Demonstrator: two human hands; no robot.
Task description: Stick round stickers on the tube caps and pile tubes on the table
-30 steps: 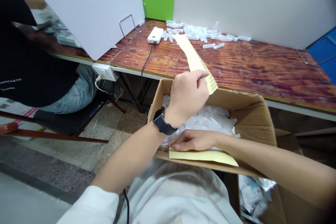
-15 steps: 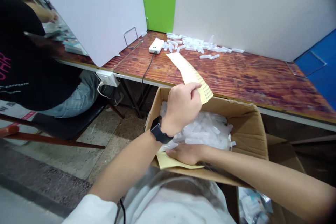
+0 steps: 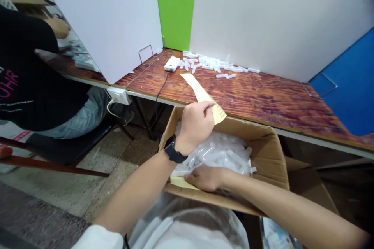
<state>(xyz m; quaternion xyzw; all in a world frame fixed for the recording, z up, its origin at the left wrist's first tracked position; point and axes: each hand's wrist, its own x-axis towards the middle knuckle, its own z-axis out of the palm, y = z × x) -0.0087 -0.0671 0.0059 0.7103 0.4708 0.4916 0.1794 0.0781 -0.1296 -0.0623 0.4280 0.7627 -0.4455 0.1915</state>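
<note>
My left hand (image 3: 197, 121), with a black watch on its wrist, is closed on a pale yellow label sheet (image 3: 201, 94) that has small printed rows at its near end. The sheet sticks out over the table edge, above a cardboard box (image 3: 267, 151). Inside the box lies a heap of small translucent plastic tubes (image 3: 228, 151). My right hand (image 3: 206, 178) is down in the box at its near side, against the tubes. Its thumb side touches a second yellow sheet (image 3: 182, 182) along the near wall; its other fingers are hidden.
On the wooden table (image 3: 263, 97) lie a white device (image 3: 172, 63) with a black cable and loose tubes (image 3: 210, 63). White, green and blue panels stand around it. To the left, a person in a black shirt (image 3: 29, 74) sits on a chair. Another carton (image 3: 309, 183) stands right.
The view has tilted and shifted slightly. The second yellow sheet shows less now, lower along the box's near wall beside my right hand. My left hand still holds its sheet.
</note>
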